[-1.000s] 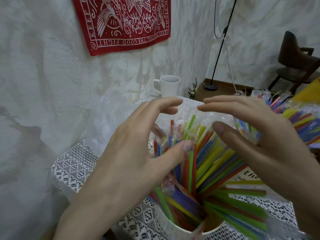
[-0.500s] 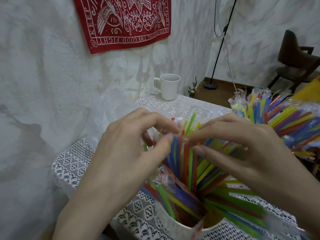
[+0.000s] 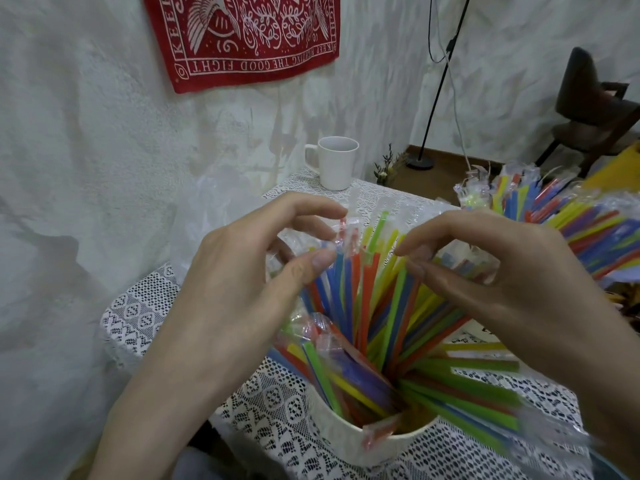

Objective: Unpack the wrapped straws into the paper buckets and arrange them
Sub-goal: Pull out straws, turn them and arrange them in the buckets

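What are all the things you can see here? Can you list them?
Paper bucket: one, cream, near edge of the table.
Wrapped straws: many, mixed colours, fanned in the bucket.
Second straw bunch: many, mixed colours, far right.
Mug: one, white, far end of the table.
Lace tablecloth: one, white, covering the table.
Red cloth: one, on the wall.
Chair: one, dark, back right.
Left hand: fingers curled at the straw tops.
Right hand: fingers curled at the straw tops.
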